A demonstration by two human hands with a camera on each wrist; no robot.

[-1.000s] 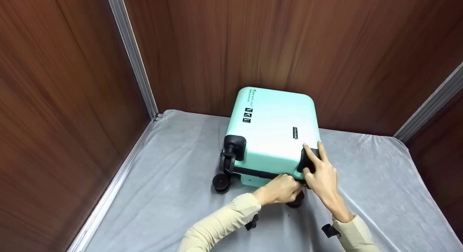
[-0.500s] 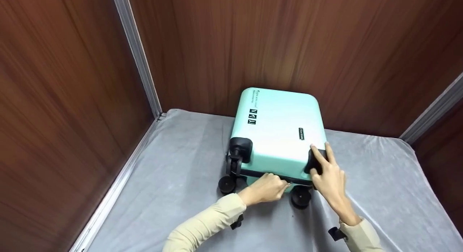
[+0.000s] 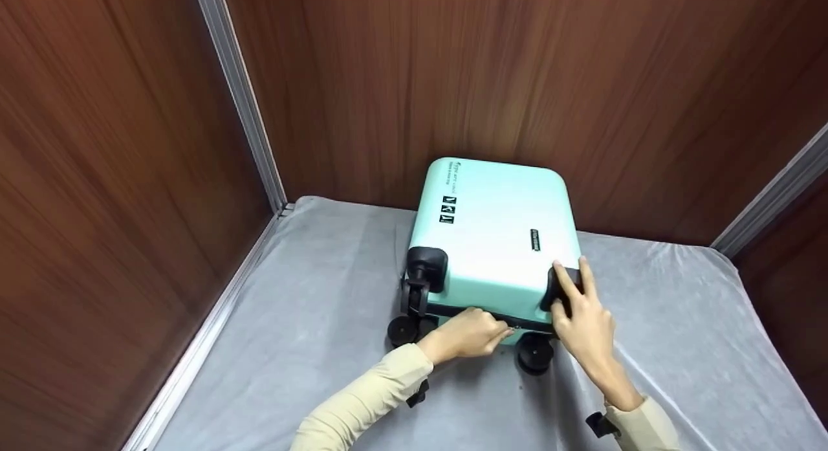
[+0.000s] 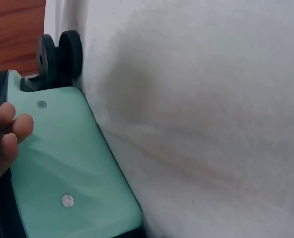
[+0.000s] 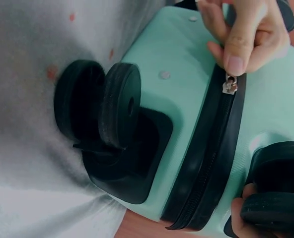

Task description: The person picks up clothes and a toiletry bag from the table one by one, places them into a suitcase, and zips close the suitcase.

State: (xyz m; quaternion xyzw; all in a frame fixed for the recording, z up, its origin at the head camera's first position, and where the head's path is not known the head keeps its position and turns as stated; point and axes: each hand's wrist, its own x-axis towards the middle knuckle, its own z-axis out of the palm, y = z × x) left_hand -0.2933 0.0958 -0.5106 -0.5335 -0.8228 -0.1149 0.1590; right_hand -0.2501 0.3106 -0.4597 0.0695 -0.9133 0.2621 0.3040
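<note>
A mint-green hard-shell suitcase (image 3: 485, 198) lies flat, its wheeled end toward me. My left hand (image 3: 469, 332) is at the dark zipper (image 5: 206, 163) along that end. In the right wrist view, its thumb and finger pinch the pull at the metal zipper slider (image 5: 230, 85); the pull itself is mostly hidden. My right hand (image 3: 588, 328) rests on the suitcase's right black corner guard, two fingers straight and spread over it, thumb on the end face. Close up, its fingertips (image 5: 241, 218) show beside a black caster wheel (image 5: 273, 210).
Grey cloth (image 3: 323, 276) covers the surface under the suitcase. Wood-grain panels (image 3: 349, 82) stand behind and at both sides, with metal strips at the corners. Black caster wheels (image 3: 535, 352) stick out from the suitcase's near end.
My left hand has moved left along the zipper with the slider, uncovering the lower right wheel. My right hand has stayed at the corner. The suitcase shifts slightly in view.
</note>
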